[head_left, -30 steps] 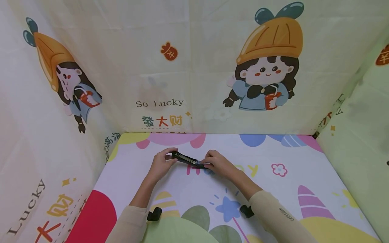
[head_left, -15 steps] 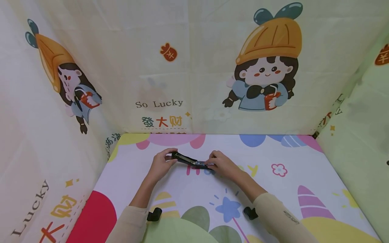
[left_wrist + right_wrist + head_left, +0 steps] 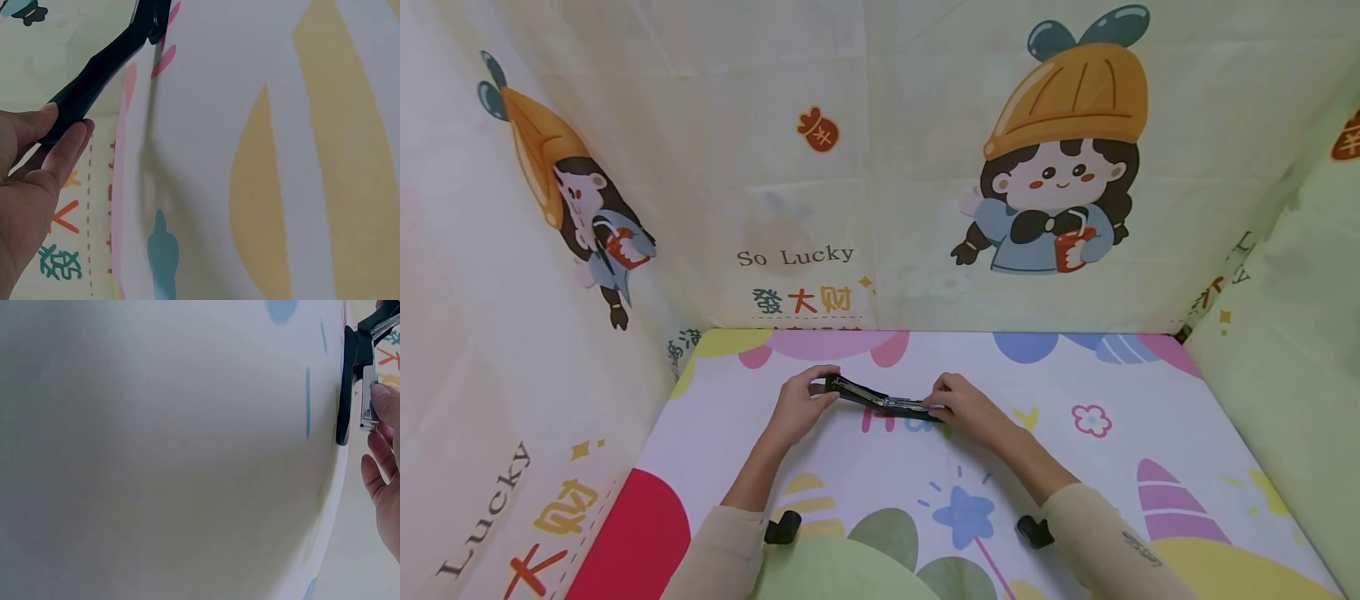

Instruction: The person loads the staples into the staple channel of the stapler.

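Note:
A black stapler-like tool (image 3: 859, 392), opened out, is held above the table between both hands. The left hand (image 3: 802, 408) pinches its left end between thumb and fingers; in the left wrist view that hand (image 3: 37, 181) grips the end of the dark arm (image 3: 94, 78). At the other end is the right hand (image 3: 972, 412). Seen by the right wrist camera, the right hand (image 3: 390, 450) pinches a silvery metal part (image 3: 368, 403) with thumb and fingers, beside the black base (image 3: 345, 394). The fingers partly hide the metal part's end.
The table (image 3: 865, 467) has a printed cover with colourful shapes. Behind it hangs a patterned curtain (image 3: 910, 167), with more cloth at the left and right. Small black pieces (image 3: 783, 528) sit by both sleeves.
The right hand has moved to the right, away from the left hand, and more of the metal part shows between them. The left hand has stayed nearly still.

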{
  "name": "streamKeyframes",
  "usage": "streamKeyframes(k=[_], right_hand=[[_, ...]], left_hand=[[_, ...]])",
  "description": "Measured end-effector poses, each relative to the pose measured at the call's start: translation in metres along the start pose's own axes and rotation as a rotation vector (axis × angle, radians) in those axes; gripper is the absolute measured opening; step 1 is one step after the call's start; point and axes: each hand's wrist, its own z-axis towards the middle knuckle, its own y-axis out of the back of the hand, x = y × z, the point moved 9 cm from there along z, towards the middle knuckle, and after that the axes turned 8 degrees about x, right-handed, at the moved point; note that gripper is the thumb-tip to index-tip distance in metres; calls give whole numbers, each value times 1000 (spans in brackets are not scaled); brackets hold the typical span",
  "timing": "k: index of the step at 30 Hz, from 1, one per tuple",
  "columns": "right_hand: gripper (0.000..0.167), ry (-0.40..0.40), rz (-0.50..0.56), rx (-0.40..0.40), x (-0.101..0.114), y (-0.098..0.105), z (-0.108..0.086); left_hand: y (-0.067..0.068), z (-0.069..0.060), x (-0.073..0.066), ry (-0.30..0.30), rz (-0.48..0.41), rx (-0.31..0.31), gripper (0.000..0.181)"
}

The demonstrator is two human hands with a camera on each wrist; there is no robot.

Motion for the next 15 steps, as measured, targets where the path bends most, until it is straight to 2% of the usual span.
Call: streamKeyframes(k=[6, 15], right_hand=[[18, 21, -1, -13, 0, 1, -3], [19, -11, 5, 37, -3, 1, -4]], left_hand=[[0, 1, 0, 3, 6, -4, 42], [1, 0, -1, 15, 9, -8, 41]])
